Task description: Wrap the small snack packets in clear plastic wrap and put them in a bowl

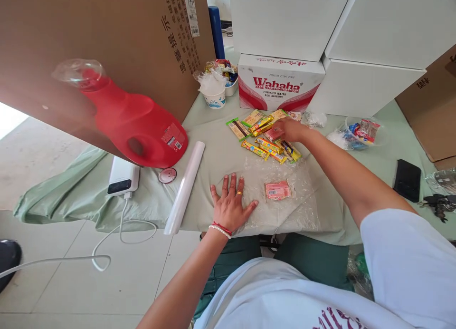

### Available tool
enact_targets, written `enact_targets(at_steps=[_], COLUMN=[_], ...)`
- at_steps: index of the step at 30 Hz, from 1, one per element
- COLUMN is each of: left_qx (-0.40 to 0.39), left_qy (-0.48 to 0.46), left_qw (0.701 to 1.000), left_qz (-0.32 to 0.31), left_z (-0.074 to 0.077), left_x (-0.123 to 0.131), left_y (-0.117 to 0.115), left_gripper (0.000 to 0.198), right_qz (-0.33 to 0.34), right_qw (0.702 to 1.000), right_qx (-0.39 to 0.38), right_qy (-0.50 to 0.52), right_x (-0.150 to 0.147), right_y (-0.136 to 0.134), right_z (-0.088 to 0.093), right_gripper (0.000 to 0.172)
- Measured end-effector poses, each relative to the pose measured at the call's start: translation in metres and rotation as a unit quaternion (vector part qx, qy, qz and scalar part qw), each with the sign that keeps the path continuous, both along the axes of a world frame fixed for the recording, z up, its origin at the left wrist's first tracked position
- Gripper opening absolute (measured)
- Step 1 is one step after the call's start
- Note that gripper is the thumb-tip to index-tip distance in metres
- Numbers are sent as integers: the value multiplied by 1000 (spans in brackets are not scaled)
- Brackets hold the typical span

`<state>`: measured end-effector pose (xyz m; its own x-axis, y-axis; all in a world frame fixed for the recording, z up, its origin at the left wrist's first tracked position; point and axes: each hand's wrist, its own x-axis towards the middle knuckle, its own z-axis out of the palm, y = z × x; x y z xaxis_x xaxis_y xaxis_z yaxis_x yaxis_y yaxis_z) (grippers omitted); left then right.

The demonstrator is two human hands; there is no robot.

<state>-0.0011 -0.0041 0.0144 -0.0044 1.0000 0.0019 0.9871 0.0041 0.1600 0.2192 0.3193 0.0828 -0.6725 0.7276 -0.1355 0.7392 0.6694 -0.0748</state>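
Note:
My left hand [230, 205] lies flat on the green cloth with its fingers spread, at the left edge of a sheet of clear plastic film [302, 210]. On that film rests one pink snack packet [278, 190]. Farther out, my right hand [289, 129] reaches into a heap of small snack packets, its fingers closed on another pink snack packet [273, 133]. Around it lie yellow snack sticks [254, 149] and green-edged flat packets [238, 129]. The right fingertips are partly hidden by the hand itself.
Left of my left hand are a roll of clear film [185, 188], a red jug [138, 120] and a white power bank [123, 175] with its cable. Behind stand paper cups [214, 99] and a Wahaba carton [280, 84]. A plastic bowl [381, 134] and phone [407, 180] lie right.

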Motion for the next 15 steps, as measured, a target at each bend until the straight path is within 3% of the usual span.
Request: enact_targets(at_steps=[1,3,8,11,15], left_qx=[0,2,6,4,-1], left_qy=[-1,-4,-7,-6,-8], left_qw=[1000,1000,1000,1000,1000], left_qz=[-1,-4,-5,-4,-2], left_z=[0,-1,0,1,4], left_x=[0,-1,-1,0,1], left_y=[0,0,0,0,1], left_gripper=[90,89,89,88,87], right_qz=[44,65,36,11,-87], right_qw=[999,997,993,992,976], right_qx=[-8,1,63,108,192], right_qy=[-16,-39,-88,-71,61], right_x=[-8,-21,-26,-15,6], right_y=[6,11,-2,-12,-37], right_z=[-5,-11,-11,-1,28], right_gripper=[64,72,45,34,33])
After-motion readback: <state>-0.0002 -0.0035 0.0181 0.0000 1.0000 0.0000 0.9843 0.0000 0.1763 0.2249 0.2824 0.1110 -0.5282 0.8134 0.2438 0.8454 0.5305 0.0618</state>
